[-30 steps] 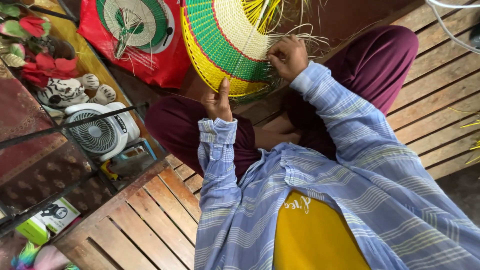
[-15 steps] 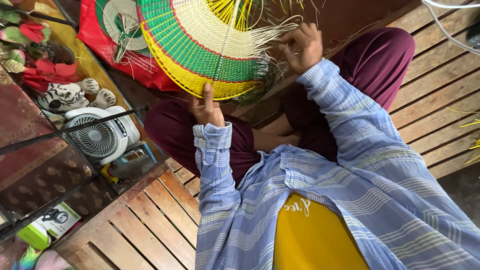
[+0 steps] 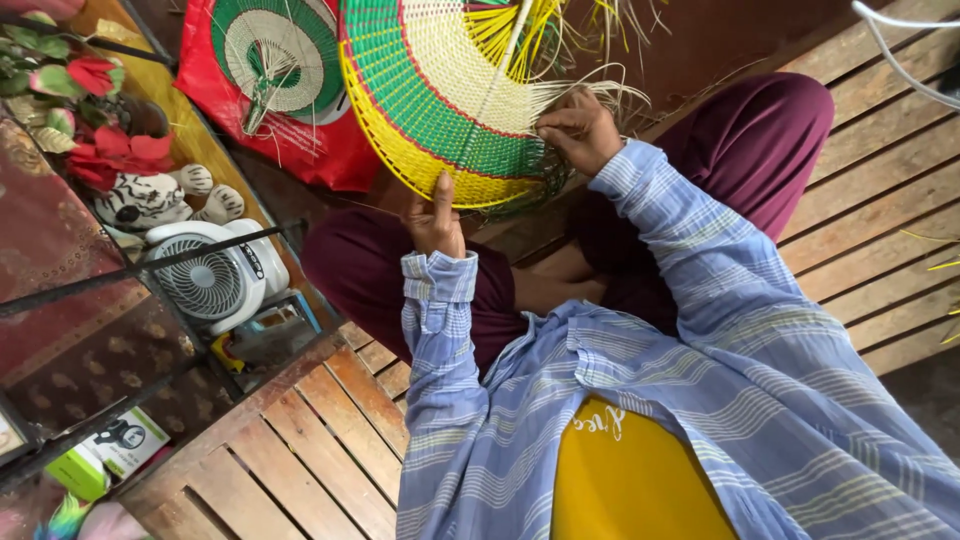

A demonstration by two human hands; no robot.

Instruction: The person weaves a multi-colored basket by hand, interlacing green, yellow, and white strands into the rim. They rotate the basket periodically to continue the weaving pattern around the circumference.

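Wooden deck (image 3: 300,450) under sitter. Woven fan (image 3: 440,100) above lap, tilted. White fan unit (image 3: 215,275) left of woven fan, well apart. Right hand (image 3: 580,130) at weave's right edge, fingers curled pinching strands. Left hand (image 3: 435,215) gripping yellow rim, thumb up.
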